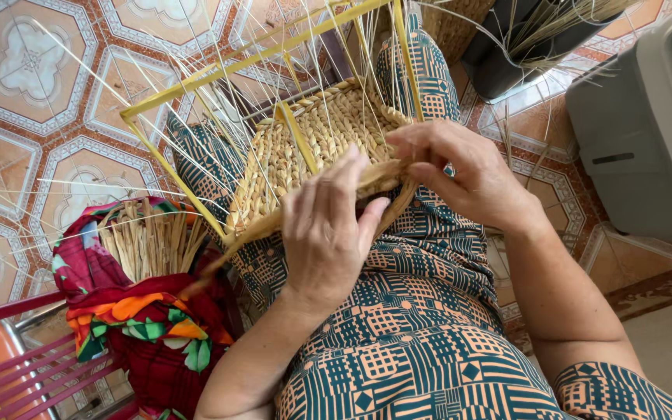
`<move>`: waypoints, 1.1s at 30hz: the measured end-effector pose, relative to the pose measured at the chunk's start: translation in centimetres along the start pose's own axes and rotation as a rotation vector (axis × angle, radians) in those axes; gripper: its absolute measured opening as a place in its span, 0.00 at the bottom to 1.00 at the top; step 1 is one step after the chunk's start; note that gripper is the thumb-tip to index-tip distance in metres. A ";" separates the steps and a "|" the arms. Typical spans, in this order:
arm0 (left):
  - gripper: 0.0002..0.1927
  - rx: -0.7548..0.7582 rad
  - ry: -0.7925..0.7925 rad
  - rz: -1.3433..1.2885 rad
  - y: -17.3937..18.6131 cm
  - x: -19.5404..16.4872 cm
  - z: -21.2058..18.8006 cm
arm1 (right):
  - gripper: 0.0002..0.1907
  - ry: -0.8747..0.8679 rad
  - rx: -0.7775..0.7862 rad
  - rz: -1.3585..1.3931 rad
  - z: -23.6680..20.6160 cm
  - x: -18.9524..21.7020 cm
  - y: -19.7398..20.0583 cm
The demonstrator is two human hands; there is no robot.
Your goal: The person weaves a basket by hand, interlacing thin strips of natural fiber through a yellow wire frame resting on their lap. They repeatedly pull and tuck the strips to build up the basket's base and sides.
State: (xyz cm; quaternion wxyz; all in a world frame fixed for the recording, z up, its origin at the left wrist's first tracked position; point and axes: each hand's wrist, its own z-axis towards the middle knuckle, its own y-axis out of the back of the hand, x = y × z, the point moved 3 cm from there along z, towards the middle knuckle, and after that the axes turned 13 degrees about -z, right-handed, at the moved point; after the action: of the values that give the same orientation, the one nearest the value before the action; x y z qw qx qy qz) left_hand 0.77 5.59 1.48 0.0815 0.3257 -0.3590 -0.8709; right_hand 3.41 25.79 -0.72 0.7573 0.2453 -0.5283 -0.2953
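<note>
A patterned tile floor [33,101] of orange and white fills the left and top of the view, and a grey plastic box [647,117] stands at the right edge. The person sits with a teal and peach patterned dress [406,342] covering the lap. On the lap lies a half-woven basket [313,148] of braided straw, built on a yellow frame [219,78] from which thin pale stakes fan upward and outward. Left of the lap, a bright red, orange and green cloth [141,319] wraps a bundle of cut straw [149,241] standing on end, just beside a pink slatted chair [33,365]. A dark pot [515,54] holding more straw sits at the top right. The right hand [468,175] is curled at the basket's near rim, fingers pressed together and pinching a twisted straw strand [379,177]. The left hand [328,233] lies just below, thumb and fingers closing on the same strand where it meets the rim, so the 2 hands nearly touch.
</note>
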 end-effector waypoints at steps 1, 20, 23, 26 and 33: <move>0.21 0.050 0.021 -0.022 -0.7 0.9 0.1 | 0.10 -0.002 -0.057 0.028 0.0 -0.3 -0.3; 0.11 0.712 0.519 -0.176 -1.3 2.2 -0.2 | 0.15 -0.027 -0.039 -0.134 0.3 1.9 3.0; 0.15 0.649 0.647 -0.747 3.0 3.6 1.2 | 0.18 0.139 0.001 -0.172 0.7 2.0 1.7; 0.24 0.579 0.688 -1.547 5.8 5.1 1.8 | 0.15 0.038 0.031 -0.177 1.2 1.0 0.4; 0.24 0.399 0.768 -1.334 -0.1 5.7 2.2 | 0.05 0.013 -0.077 -0.258 0.6 0.5 -1.1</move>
State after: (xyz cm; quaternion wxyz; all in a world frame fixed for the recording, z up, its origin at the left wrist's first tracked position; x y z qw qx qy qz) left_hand -5.05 4.76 -0.30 -0.3991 0.7579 -0.1844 -0.4820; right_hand 2.80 24.63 -1.00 0.7251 0.2841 -0.4758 -0.4088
